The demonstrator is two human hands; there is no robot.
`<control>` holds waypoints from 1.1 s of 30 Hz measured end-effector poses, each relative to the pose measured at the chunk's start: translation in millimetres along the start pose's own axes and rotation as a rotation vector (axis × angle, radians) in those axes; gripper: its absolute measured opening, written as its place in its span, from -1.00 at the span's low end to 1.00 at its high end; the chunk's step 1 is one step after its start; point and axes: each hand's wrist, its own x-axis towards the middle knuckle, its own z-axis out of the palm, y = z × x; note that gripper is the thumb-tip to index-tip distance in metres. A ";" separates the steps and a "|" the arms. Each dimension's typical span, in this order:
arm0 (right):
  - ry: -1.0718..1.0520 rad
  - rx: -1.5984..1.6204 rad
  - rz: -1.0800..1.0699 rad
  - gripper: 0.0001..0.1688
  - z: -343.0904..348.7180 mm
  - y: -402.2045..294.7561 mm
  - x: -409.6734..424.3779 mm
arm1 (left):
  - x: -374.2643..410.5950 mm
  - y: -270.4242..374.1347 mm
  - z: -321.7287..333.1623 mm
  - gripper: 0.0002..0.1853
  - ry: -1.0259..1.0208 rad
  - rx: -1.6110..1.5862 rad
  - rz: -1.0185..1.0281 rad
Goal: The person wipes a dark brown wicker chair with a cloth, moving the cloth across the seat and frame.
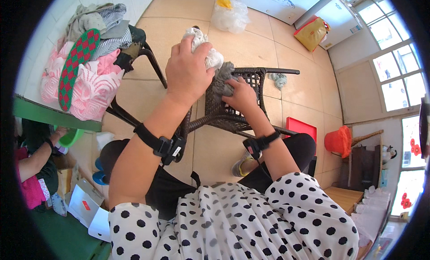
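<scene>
My left hand (188, 70) grips a bunched white cloth or yarn bundle (214, 58), raised above the floor in front of me. Beside it, my right hand (242, 94) has its fingers around a bunched grey cloth or yarn bundle (223, 79). The grey bundle is over a dark woven wicker chair (250, 79), partly hidden behind the hand; whether it rests on the chair I cannot tell. The two bundles are close together, and I cannot tell whether they touch. A small pale green bundle (278, 80) lies on the tiled floor beyond the chair.
Folded clothes and pink patterned fabric (95, 92) with a red-green insole (79, 68) are piled at left. Another person's arm (38, 162) reaches to a green basin (72, 137). A plastic bag (230, 16), red tray (302, 128) and red bucket (337, 141) stand around.
</scene>
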 end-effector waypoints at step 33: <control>0.404 0.257 0.047 -0.53 -8.5 31.3 -146.1 | -1.6 -18.5 11.7 -0.49 -0.083 0.133 0.002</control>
